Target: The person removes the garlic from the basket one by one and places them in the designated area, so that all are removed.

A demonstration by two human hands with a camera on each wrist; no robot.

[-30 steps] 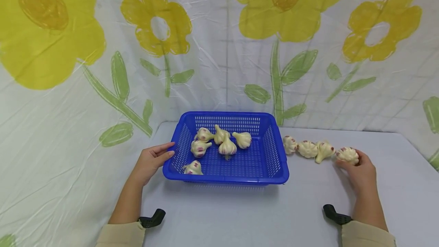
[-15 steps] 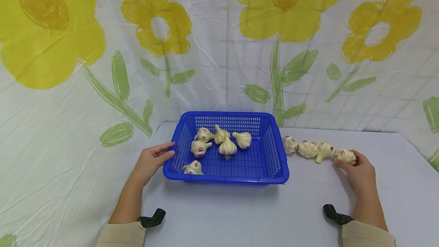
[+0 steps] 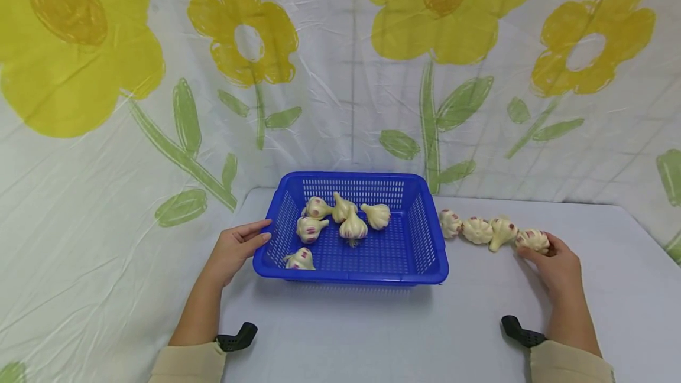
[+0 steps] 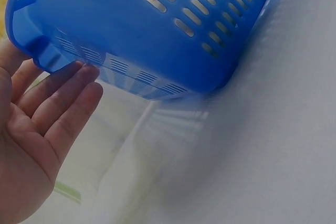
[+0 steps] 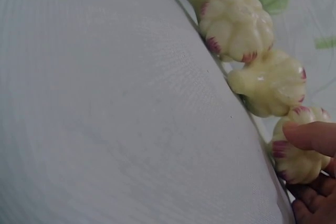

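My right hand (image 3: 557, 265) grips a cream garlic bulb (image 3: 534, 241) with purple marks at the right end of a row on the table. In the right wrist view the thumb (image 5: 314, 136) presses one side of this bulb, with fingers curled round the other. Close beside it lies another garlic bulb (image 5: 275, 83), its stem pointing toward the front. My left hand (image 3: 232, 253) touches the left rim of a blue plastic basket (image 3: 351, 278), and its fingers (image 4: 71, 114) are extended. Several garlic bulbs (image 3: 353, 226) lie inside the basket, mostly toward the left and back.
Two more garlic bulbs (image 3: 477, 230) continue the row toward the basket's right wall. A white cloth (image 3: 372, 336) covers the table. Behind and to the left hangs a white curtain (image 3: 330, 111) with painted yellow flowers.
My right hand has moved slightly left with its garlic bulb, narrowing the gap to the neighbouring bulb. The left hand and the basket have kept their places.
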